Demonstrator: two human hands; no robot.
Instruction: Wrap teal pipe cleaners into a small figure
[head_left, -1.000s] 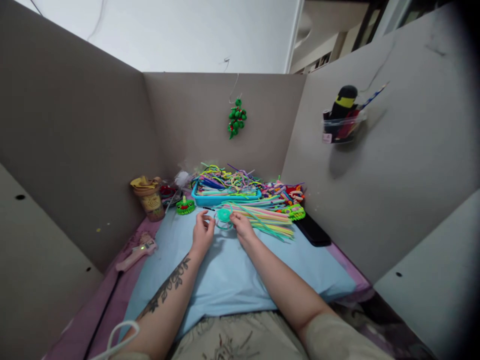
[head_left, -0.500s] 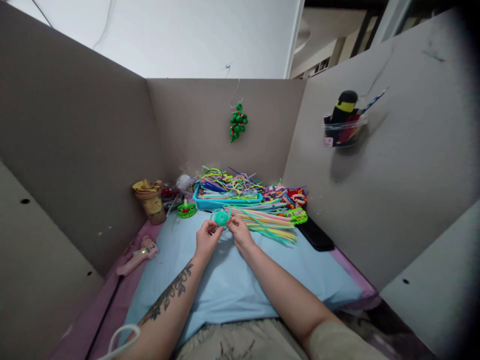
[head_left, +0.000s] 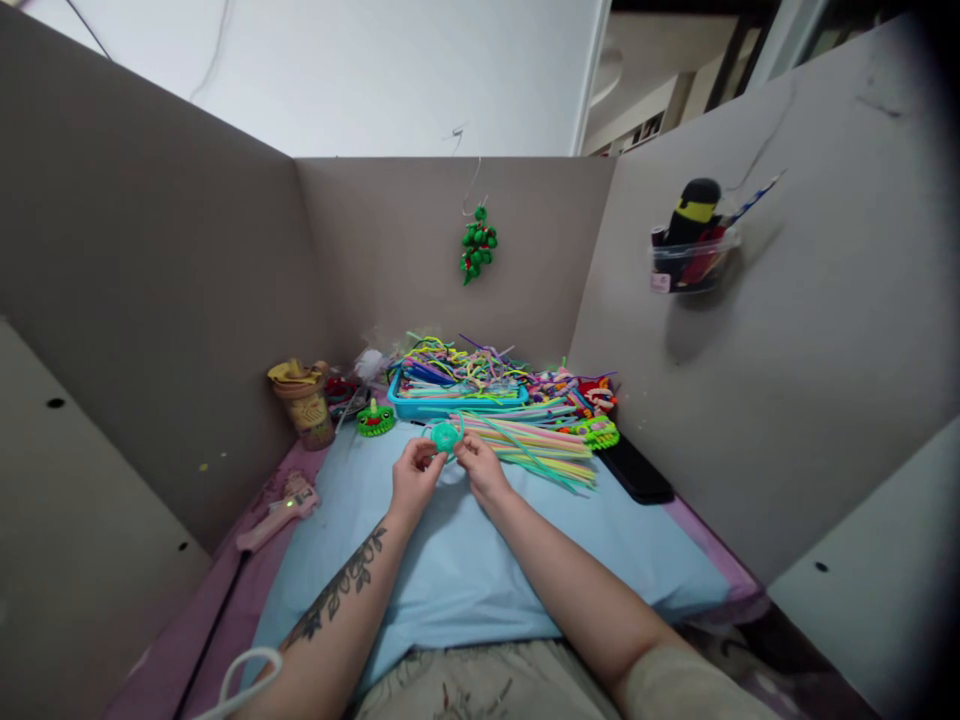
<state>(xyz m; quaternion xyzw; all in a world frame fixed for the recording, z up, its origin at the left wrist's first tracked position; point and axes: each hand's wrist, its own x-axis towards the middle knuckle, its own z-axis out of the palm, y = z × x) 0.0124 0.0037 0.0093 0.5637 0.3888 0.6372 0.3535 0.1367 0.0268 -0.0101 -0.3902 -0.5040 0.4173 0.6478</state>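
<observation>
My left hand [head_left: 412,476] and my right hand [head_left: 478,465] meet over a light blue pillow [head_left: 480,560] and pinch a small teal coiled pipe-cleaner piece [head_left: 445,436] between their fingertips. Just beyond the hands lies a bundle of pastel pipe cleaners [head_left: 536,445]. Behind it a blue tray [head_left: 450,400] holds a tangle of coloured pipe cleaners.
A small green pipe-cleaner figure [head_left: 374,419] and a tan cup [head_left: 304,400] stand at the back left. A pink glue gun [head_left: 277,512] lies at the left. A black phone [head_left: 637,470] lies at the right. Grey cardboard walls enclose the space; a green ornament [head_left: 477,245] hangs on the back wall.
My left hand came in from slightly apart and took hold of the teal coil together with my right hand. The coil has been raised a little off the pillow.
</observation>
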